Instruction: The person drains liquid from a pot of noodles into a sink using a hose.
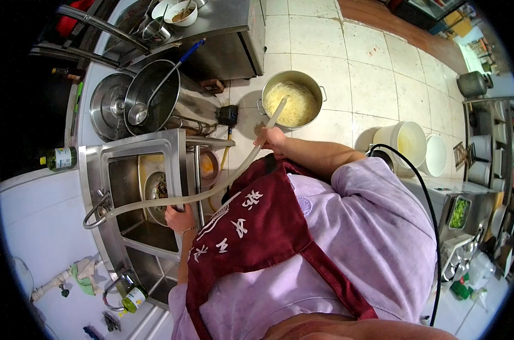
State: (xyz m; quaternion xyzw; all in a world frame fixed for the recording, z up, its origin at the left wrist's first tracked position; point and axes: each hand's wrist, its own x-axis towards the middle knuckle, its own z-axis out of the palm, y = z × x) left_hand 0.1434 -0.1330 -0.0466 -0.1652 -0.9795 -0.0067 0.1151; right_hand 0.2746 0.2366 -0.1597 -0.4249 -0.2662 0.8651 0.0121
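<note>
Right hand (273,139): fingers closed around a pale flexible hose (242,169), gripping near its far end, with little gap between digits. Left hand (180,220): at the front edge of the sink (180,170), directly beside the hose; fingers partly bent, but cannot tell whether gripping the hose, touching it or resting on the rim. Hose: leading from the curved faucet (88,220), across one basin and over the sink's front edge, then up to an open two-handled pot (266,107), its end lowered over pale, noodle-like strands (302,102) inside.

Pot: upright on the tiled floor (319,42), well apart from the sink. Inside the basin under the hose: a round vessel (149,195) with dark bits in it. Beyond the sink, a large deep pot (175,85) with a blue-handled ladle (169,73) leaning inside; just beside it, a round metal lid (107,93). Farther forward, a metal worktop (234,22) with a white bowl (180,21) near its far-left part. On the wall side of the sink, a green bottle (61,159); near the second basin, another bottle (133,299).

To the right: two pale buckets (404,141) (436,156), a tray of chopped greens (459,213), a gas cylinder (471,84) and crowded shelving (483,122).
</note>
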